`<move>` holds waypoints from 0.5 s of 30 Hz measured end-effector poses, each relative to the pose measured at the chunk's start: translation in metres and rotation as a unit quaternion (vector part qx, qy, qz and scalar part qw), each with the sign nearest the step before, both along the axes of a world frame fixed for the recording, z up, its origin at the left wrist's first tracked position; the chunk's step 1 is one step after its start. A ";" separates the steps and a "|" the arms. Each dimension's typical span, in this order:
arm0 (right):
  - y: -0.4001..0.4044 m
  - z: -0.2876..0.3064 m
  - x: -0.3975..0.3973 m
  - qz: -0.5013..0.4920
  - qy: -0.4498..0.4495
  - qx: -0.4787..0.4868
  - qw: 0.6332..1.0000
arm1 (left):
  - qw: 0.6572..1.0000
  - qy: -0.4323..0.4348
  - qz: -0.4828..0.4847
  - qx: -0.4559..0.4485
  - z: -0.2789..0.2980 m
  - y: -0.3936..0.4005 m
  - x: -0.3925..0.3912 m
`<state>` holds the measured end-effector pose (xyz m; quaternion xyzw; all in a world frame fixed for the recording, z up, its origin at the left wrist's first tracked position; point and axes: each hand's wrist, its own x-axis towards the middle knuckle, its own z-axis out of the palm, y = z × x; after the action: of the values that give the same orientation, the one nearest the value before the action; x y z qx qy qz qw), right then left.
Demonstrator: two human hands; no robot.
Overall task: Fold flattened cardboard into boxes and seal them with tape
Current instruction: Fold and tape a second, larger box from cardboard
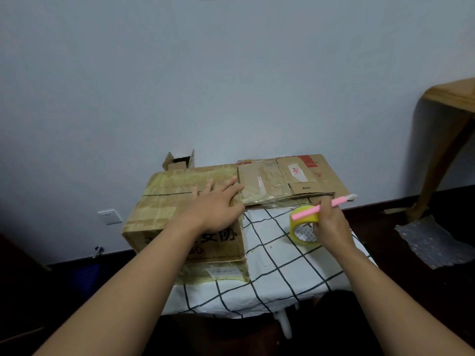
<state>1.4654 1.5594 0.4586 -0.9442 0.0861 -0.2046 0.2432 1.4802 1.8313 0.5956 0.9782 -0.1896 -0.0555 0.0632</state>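
One box [180,214] is already folded up and stands on the table with the checked cloth [277,268], so I think that part of the job is done. The left hand [218,204] lies flat on top of it, with its fingers [230,183] straight and spread a little, pressing down near the right edge. A dark line, the gap between the two top flaps, runs along the top and goes under these fingers. Old yellowish tape covers much of the top, but I cannot tell if that gap is taped shut yet. I think taping it comes next. Just past the fingertips, on the far side, lies a pile of flat cardboard [288,181] that still has to be folded, so a lot of the job is left. How many sheets are in the pile is hard to see. To the right, the right hand [331,222] has its fingers curled around a pink cutter [323,208] and also holds the roll of tape [304,231], which sits under the hand on the cloth. The hand hides part of the roll, so I cannot see the loose end of the tape. Behind the box, a small open box [180,160] peeks out, mostly hidden.
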 end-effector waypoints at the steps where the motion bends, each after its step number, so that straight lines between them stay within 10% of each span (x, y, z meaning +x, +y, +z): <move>1: 0.000 -0.001 0.001 -0.026 0.003 0.034 0.999 | 1.000 0.001 0.003 -0.002 0.000 0.000 0.000; 4: 0.002 -0.009 0.000 -0.094 0.037 0.158 0.982 | 1.000 -0.001 0.005 0.000 0.000 0.000 0.000; 15: -0.007 -0.019 -0.002 -0.063 0.090 0.060 0.992 | 1.000 -0.007 0.004 0.010 -0.001 0.002 0.000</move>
<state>1.4630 1.5528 0.4394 -0.9352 0.1788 -0.1278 0.2776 1.4804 1.8328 0.5944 0.9800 -0.1855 -0.0505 0.0521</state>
